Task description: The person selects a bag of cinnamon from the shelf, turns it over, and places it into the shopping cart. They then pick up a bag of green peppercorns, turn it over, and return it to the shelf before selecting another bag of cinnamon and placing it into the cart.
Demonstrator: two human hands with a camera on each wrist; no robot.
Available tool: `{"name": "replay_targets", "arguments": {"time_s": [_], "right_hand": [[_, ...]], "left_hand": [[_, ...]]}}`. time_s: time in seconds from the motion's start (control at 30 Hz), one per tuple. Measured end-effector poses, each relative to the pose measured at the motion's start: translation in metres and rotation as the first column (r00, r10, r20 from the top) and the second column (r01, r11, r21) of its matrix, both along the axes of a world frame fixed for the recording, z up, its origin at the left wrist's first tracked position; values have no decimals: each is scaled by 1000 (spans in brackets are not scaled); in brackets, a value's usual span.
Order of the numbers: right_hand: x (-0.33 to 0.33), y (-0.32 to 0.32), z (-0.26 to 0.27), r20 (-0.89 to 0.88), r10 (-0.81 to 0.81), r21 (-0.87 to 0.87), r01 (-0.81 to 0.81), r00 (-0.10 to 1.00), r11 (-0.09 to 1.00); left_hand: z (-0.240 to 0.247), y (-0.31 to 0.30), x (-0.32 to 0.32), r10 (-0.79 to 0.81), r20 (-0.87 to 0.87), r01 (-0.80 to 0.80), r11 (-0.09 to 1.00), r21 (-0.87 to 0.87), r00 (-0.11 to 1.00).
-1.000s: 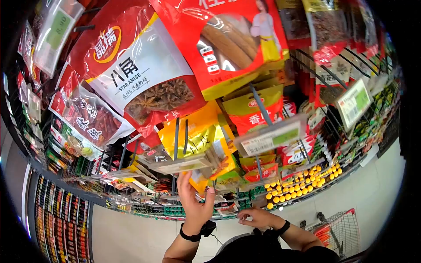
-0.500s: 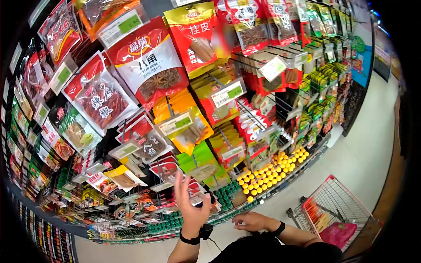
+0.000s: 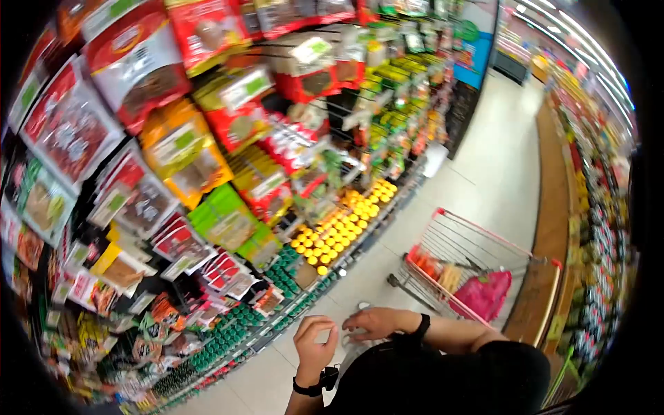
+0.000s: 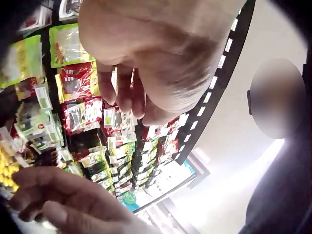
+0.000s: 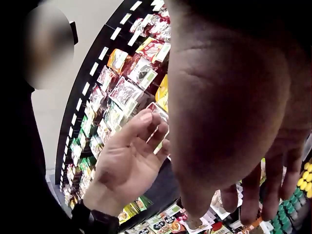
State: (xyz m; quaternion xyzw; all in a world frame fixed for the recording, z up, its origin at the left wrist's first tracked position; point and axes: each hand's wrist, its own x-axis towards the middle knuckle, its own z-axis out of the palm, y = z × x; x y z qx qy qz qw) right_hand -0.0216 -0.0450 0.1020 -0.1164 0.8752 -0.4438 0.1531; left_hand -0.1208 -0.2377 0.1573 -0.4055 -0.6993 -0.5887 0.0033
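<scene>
My left hand (image 3: 317, 342) is raised low in the head view, its fingers bent loosely toward the thumb and nothing between them. Just right of it is my right hand (image 3: 373, 323), palm down with relaxed fingers and also empty. The two hands are close; whether they touch is unclear. In the left wrist view my left palm (image 4: 161, 58) fills the top, with my right hand (image 4: 73, 200) at lower left. The right wrist view has my right palm (image 5: 229, 107) large, and my left hand (image 5: 131, 161) with slightly bent fingers.
Hanging packets, among them an orange packet (image 3: 187, 153) and a green packet (image 3: 225, 220), line the rack at left. Yellow-capped bottles (image 3: 346, 225) stand low on it. A red-edged cart (image 3: 443, 213) holding a pink bag (image 3: 484, 296) is at right, beside a wooden ledge (image 3: 553, 207).
The head view has turned right, so the rack has shifted left and the cart sits nearer the middle. My left hand has come down closer to my right, its fingers more bent.
</scene>
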Motion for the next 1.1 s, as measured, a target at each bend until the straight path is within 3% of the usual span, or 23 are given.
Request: {"name": "replay_targets", "arguments": {"time_s": [0.13, 0.23, 0.33, 0.47, 0.53, 0.6, 0.63, 0.67, 0.73, 0.8, 0.83, 0.9, 0.97, 1.0, 1.07, 1.1], "right_hand": [[9, 7, -12, -98, 0, 119, 12, 995, 993], [13, 14, -11, -202, 29, 85, -12, 979, 996], [29, 35, -16, -273, -73, -24, 69, 959, 997], [68, 97, -34, -204, -196, 4, 201, 959, 980], [100, 138, -32, -160, -266, 6, 271, 951, 963], [132, 181, -54, -9, -392, -13, 392, 920, 920], [149, 204, -70, 10, -440, -90, 439, 898, 894], [168, 225, -77, 82, -535, -86, 541, 841, 837], [206, 270, -126, 43, -686, -87, 687, 726, 721], [242, 304, -186, -9, -801, 100, 798, 598, 595], [261, 322, -235, 100, -826, 69, 824, 555, 562], [295, 334, -270, 323, -876, 39, 919, 359, 391], [321, 343, -309, 441, -822, 101, 890, 360, 444], [327, 340, -329, 262, -862, 85, 879, 435, 470], [339, 340, -412, 215, -579, 325, 501, 787, 802], [343, 339, -420, 177, -518, 323, 447, 837, 834]], "left_hand": [[3, 3, 5, 1, -94, -4, 999, -36, 996], [4, 8, 4, 26, -190, -43, 995, -86, 982], [0, 30, 12, 17, -95, -18, 1000, -12, 995], [-3, 84, 39, -45, -118, 45, 999, -7, 992], [-5, 121, 61, -131, -91, 132, 991, 5, 987], [-4, 162, 85, -228, -67, 228, 974, -2, 971], [-6, 184, 95, -277, -114, 280, 960, 4, 954], [-5, 203, 103, -331, -189, 331, 943, -32, 925], [1, 238, 121, -429, -328, 416, 902, -113, 842], [3, 268, 134, -462, -337, 451, 885, -114, 821], [0, 278, 136, -475, -319, 456, 879, -137, 820], [-1, 297, 142, -484, -294, 450, 875, -180, 824], [2, 314, 152, -474, -283, 425, 878, -218, 834], [4, 318, 155, -473, -284, 413, 877, -247, 834], [6, 326, 159, -458, -294, 377, 879, -293, 839], [6, 329, 160, -452, -291, 369, 880, -299, 843]]}}
